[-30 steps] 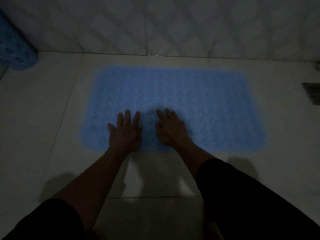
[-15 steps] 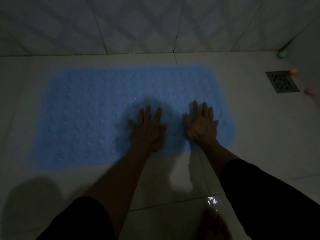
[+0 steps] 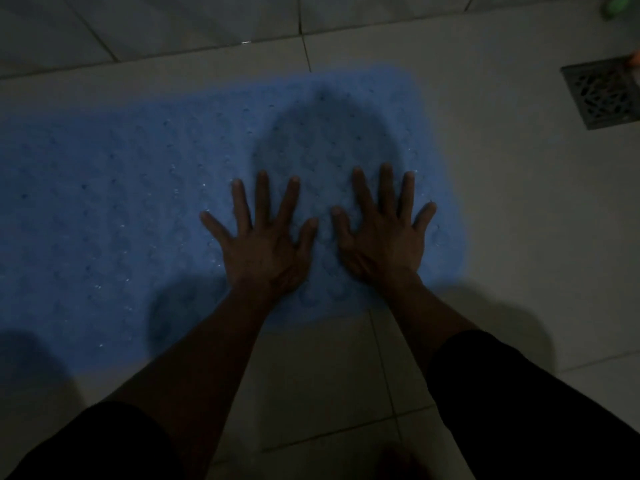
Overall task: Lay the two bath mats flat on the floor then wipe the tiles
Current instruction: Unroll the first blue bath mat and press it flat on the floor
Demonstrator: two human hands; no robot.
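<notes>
- We press our left hand [image 3: 265, 247] and right hand [image 3: 384, 242] palm-down, fingers spread, gripping nothing, on the blue bath mat's [image 3: 121, 209] near right end.
- Its long axis runs left from our hands; the unpressed stretch lies nearer our left hand.
- Far right sits a floor drain [image 3: 602, 93].

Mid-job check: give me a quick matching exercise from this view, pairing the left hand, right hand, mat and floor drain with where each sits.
Things:
1. left hand
2. right hand
3. blue bath mat
4. floor drain

Places:
A. on bare tile, upper right of the view
B. spread flat near the mat's right end
C. flat on the floor, running off the left edge of the view
D. spread flat on the mat, nearer its middle

Pairs: 1-D, 2-B, 3-C, 4-A
</notes>
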